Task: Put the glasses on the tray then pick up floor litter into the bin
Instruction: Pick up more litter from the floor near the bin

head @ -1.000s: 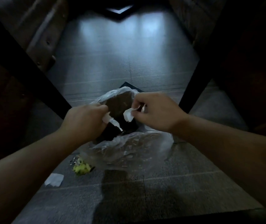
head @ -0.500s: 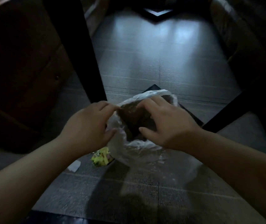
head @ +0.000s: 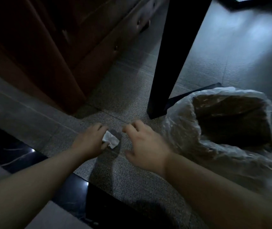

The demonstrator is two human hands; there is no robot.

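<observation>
A crumpled white paper scrap lies on the grey speckled floor. My left hand is low on the floor, its fingers and thumb pinching the scrap's left edge. Just right of the scrap hovers my right hand, fingers spread and curled, holding nothing. The bin stands at the right, lined with a clear plastic bag that spills over its rim; its dark inside faces me. No glasses or tray are in view.
A black table leg stands on the floor just behind my hands, left of the bin. A brown leather sofa fills the upper left. A dark glossy slab lies under my forearms.
Both hands have left the bin's mouth and dropped to the floor left of it. The view has swung left. My left hand has closed on a paper scrap.
</observation>
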